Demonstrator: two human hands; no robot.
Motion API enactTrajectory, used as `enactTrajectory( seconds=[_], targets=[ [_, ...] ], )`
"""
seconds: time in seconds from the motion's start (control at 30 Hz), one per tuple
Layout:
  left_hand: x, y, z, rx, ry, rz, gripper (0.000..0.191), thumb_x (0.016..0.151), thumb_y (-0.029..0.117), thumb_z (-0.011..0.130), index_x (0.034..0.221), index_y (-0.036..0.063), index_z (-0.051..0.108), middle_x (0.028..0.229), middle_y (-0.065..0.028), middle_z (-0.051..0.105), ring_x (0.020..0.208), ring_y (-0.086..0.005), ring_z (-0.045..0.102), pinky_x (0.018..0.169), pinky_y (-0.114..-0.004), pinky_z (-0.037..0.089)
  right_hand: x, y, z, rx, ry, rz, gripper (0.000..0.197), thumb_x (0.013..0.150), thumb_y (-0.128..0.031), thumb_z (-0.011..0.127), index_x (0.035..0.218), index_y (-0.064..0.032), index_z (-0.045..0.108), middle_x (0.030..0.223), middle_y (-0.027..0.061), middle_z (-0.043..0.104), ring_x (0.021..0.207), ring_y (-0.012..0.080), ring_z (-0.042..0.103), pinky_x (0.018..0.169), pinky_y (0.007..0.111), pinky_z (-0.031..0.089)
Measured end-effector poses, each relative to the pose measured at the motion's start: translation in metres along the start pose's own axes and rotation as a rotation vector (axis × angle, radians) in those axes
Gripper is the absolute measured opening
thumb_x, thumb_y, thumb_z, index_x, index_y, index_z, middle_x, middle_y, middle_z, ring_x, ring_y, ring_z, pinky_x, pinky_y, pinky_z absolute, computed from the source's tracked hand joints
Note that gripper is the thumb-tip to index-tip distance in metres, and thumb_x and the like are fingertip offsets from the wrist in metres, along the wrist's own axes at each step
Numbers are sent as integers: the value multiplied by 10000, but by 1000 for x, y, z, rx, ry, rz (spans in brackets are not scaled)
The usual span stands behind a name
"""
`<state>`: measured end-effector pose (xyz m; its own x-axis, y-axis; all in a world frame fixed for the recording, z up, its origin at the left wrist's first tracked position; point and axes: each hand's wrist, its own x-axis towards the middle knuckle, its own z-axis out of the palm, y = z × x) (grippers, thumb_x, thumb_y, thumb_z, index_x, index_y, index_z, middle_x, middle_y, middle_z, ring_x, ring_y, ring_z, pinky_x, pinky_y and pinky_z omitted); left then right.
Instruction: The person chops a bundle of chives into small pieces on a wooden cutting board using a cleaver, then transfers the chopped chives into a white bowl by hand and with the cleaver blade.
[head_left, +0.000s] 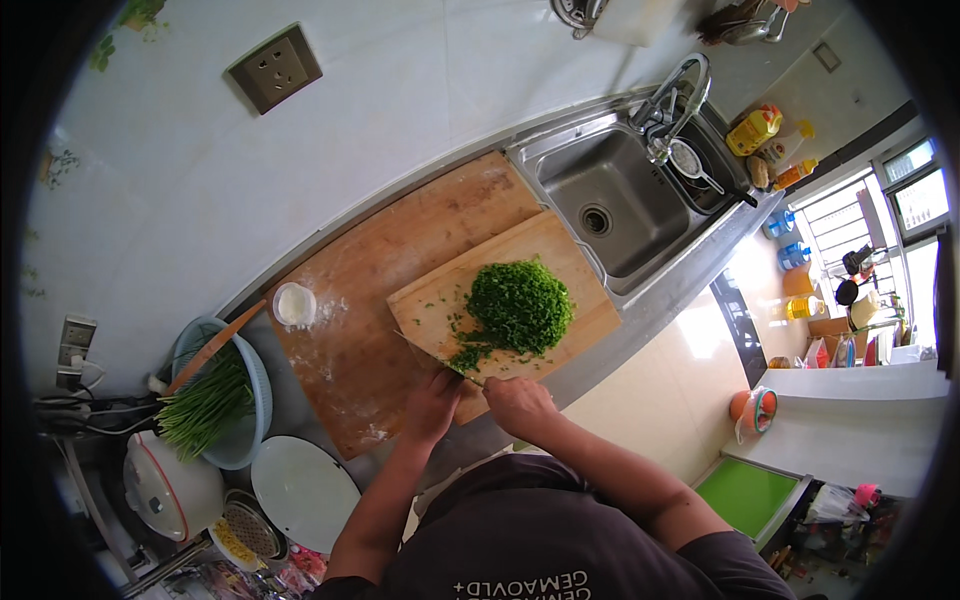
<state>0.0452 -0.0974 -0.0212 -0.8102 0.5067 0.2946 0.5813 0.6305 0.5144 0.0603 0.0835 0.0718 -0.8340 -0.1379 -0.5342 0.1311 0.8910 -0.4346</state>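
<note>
On the smaller wooden cutting board (592, 315) lies a large mound of finely chopped green leaves (521, 306), with loose bits scattered to its left and below it. A knife (427, 354) slants across the board's near left edge, its blade pointing up and left. My right hand (520, 405) is closed around its handle end. Against the near side of the blade is my left hand (433, 409), fingers bent and partly hidden; whether they grip the blade cannot be told. Some chopped greens (471, 356) lie just beyond the blade.
Beneath is a larger, flour-dusted wooden board (360, 262) bearing a small white cup (295, 304). Left stand a blue basket (262, 390) of long green stalks (206, 412) with a wooden stick across, a white plate (304, 491) and a pot (176, 487). A steel sink (622, 195) adjoins the boards.
</note>
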Motion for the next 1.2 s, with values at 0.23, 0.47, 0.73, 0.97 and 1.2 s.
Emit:
enactTrajectory(
  seconds=[0.23,0.47,0.73,0.97,1.2],
  targets=[
    [4,3,-3,54,-8,53,209,769,71,599,962,63,679,1023,-62,639,971,-255,615,751,-360,542,20,1,22,53,74,-47,255,941,-260,465,986,-57,612,869,206,678,853,403,657,726,496,522],
    [17,1,8,20,-34,-4,237,754,50,576,970,59,672,1001,-74,626,974,-267,604,755,-368,538,12,25,5,148,34,31,306,934,-335,520,940,-45,619,850,218,670,839,408,648,727,523,503],
    [65,2,40,-67,-63,86,245,731,6,593,961,34,673,1025,-119,625,965,-314,593,806,-391,519,15,53,-26,184,181,161,306,938,-323,498,936,-45,627,862,252,664,846,427,645,765,528,505],
    [62,2,31,-52,-70,94,265,712,-2,596,955,51,687,1037,-94,631,999,-308,596,807,-382,528,3,48,-28,123,114,107,225,882,-203,479,917,-33,622,832,245,665,783,428,655,709,530,517],
    [58,-2,34,3,6,172,252,708,33,593,940,75,683,991,-65,630,936,-271,595,727,-373,535,8,43,-12,76,104,110,211,889,-164,454,956,-25,597,831,242,668,794,422,661,711,530,521]
  ],
)
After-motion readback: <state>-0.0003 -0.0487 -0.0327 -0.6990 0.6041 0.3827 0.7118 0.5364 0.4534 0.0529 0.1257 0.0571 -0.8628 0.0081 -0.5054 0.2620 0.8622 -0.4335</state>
